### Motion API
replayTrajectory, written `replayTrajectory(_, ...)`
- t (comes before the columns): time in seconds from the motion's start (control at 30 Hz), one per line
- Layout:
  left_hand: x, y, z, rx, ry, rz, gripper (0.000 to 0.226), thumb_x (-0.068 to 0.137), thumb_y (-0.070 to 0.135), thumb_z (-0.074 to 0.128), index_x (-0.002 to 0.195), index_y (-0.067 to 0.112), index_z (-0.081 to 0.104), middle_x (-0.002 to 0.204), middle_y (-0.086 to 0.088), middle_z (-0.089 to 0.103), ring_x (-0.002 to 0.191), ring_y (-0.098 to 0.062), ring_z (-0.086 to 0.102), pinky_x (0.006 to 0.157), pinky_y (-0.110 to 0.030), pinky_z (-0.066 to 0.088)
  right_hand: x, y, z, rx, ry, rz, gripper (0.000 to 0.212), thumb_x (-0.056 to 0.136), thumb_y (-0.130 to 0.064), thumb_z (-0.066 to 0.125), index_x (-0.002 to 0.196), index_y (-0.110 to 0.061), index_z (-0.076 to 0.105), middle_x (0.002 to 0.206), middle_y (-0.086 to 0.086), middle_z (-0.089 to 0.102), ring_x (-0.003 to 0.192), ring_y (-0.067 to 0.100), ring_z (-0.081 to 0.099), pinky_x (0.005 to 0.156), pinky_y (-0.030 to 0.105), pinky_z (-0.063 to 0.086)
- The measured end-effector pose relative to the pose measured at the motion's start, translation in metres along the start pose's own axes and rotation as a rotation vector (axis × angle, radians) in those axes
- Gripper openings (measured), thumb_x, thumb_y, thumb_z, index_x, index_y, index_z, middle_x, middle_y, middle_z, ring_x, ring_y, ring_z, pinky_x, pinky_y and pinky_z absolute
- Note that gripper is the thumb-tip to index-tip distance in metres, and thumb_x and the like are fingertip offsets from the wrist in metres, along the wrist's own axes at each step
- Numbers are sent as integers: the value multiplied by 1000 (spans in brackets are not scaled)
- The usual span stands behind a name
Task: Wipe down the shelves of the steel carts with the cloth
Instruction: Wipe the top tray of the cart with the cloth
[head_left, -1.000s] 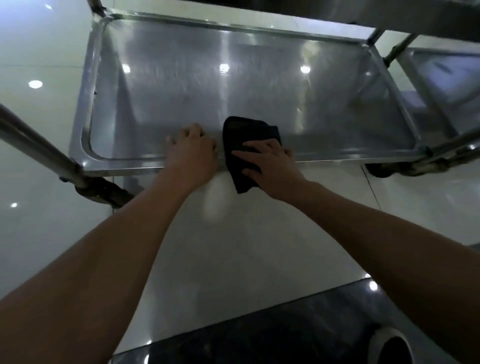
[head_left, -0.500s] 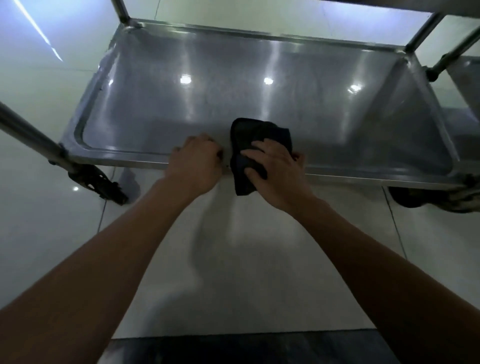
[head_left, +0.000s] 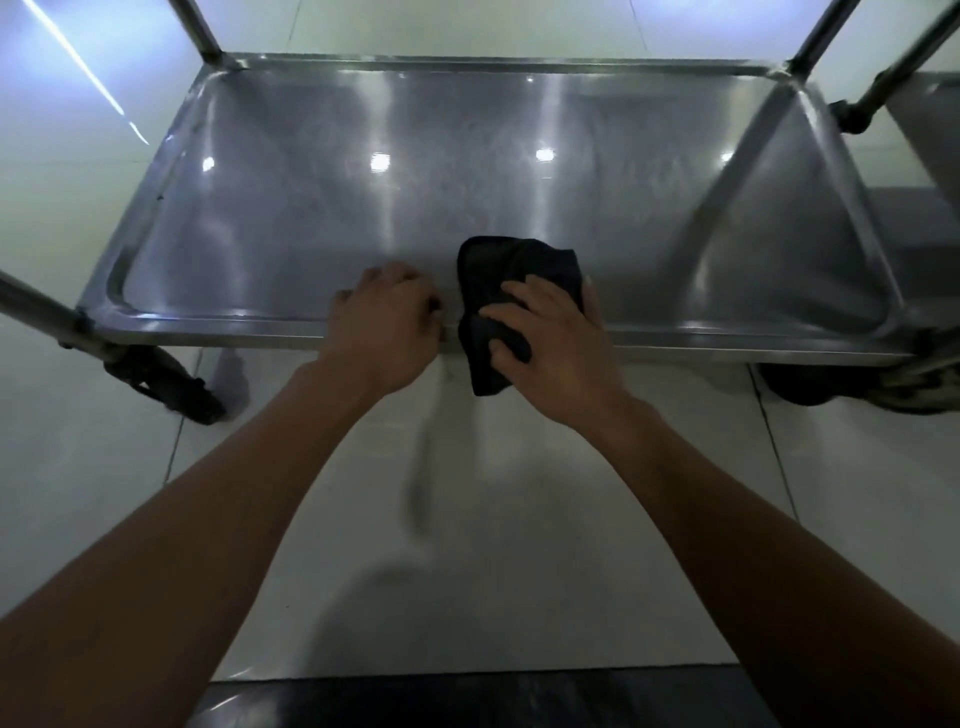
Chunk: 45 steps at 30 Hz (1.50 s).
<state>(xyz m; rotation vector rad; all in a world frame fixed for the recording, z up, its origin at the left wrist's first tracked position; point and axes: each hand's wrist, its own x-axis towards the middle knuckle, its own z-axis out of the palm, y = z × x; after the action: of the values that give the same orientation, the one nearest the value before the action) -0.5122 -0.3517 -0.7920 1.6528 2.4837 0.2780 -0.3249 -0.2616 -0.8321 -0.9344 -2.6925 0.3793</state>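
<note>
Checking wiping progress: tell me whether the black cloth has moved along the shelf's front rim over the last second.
No. The black cloth remains draped over the steel shelf's front rim near mid-length, beside the left hand; only the camera shifted.

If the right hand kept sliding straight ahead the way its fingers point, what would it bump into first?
Probably nothing soon. The right hand presses the black cloth at the shelf's near edge, and the steel shelf ahead looks bare. The first stop would likely be the raised far rim, though depth is hard to judge.
</note>
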Motion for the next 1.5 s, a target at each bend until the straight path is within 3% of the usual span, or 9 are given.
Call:
replayTrajectory(0.13,3,32,12,-20,-30,74,28,100,29,46,116,21,68,122,-5,59,114,-34,51,92,-46,46,-3,14,-8,-25,11,77,43,99,-46,42,136,-32,60,151,-1,48,146,20,32,122,55,2)
replayTrajectory(0.27,6,43,17,13,9,30,27,97,28,50,115,19,68,124,-6,59,118,-34,49,89,-45,44,-14,57,-29,-104,-16,176,48,98,-44,33,139,-34,56,154,0,43,148,20,28,123,54,1)
replayTrajectory(0.37,12,61,19,1,19,100,24,93,26,52,112,18,67,124,-5,59,117,-34,49,88,-46,45,-26,92,-43,-138,-40,252,53,96,-44,28,142,-35,52,157,1,39,149,22,25,123,50,3)
replayTrajectory(0.6,26,128,33,-23,-17,182,28,94,30,51,115,28,69,122,-2,60,117,-30,51,89,-43,43,-52,172,-75,-126,10,425,43,100,-34,41,142,-35,52,160,2,34,150,21,21,123,47,3)
replayTrajectory(0.87,28,148,45,4,8,108,25,94,29,55,112,26,73,123,-3,58,116,-33,51,91,-50,43,-80,246,-114,-162,62,651,42,100,-28,44,141,-34,52,160,2,34,151,23,17,122,50,-2)
replayTrajectory(1.0,32,134,41,-41,31,188,24,90,31,64,113,30,73,123,0,62,117,-32,52,91,-49,43,-78,245,-110,-177,67,650,44,97,-32,43,140,-36,51,160,2,33,151,23,18,122,51,-2)
replayTrajectory(1.17,39,101,36,-26,30,107,30,86,53,68,107,33,74,124,1,63,113,-34,57,92,-52,51,-67,225,-103,-178,33,664,57,87,-40,33,143,-37,46,160,4,30,150,26,16,120,58,1)
replayTrajectory(1.37,39,96,39,-9,-17,177,35,93,52,56,114,28,71,128,-2,61,112,-34,60,93,-46,52,-30,179,-74,-195,-40,514,51,95,-40,37,146,-33,37,161,8,24,150,31,13,118,63,6)
replayTrajectory(1.5,41,81,27,-38,-97,253,26,93,45,55,100,23,67,110,3,62,107,-29,58,85,-42,51,11,135,-48,-179,-80,378,51,97,-40,38,147,-32,37,161,8,23,151,33,12,117,67,6)
